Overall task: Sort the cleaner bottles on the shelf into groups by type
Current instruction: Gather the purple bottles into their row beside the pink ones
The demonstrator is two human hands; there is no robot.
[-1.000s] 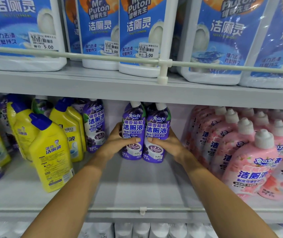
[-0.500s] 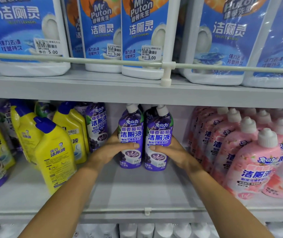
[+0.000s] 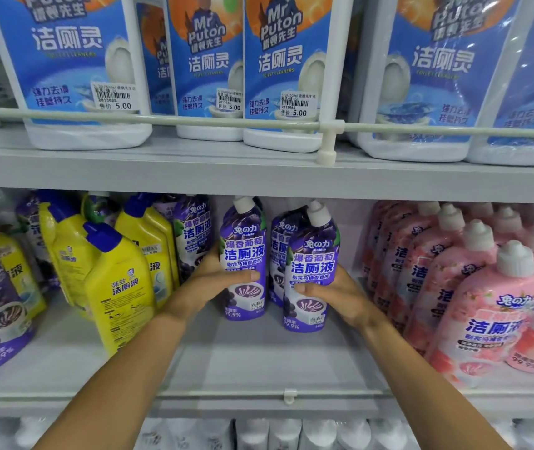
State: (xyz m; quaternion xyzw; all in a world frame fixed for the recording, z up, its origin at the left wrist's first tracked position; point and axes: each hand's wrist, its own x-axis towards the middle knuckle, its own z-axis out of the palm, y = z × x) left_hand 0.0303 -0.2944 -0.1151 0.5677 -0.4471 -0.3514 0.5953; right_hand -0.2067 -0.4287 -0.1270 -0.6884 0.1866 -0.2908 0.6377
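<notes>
Left hand (image 3: pixel 205 287), right hand (image 3: pixel 340 295) each grip purple white-capped bottles (image 3: pixel 243 251).

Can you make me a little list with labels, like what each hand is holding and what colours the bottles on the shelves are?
left hand: grips the left purple bottle
right hand: grips the right purple bottle
left side: yellow bottles with blue caps, other purple bottles mixed in
right side: pink bottles with white caps
shelf above: blue-label bottles with price stickers
</notes>
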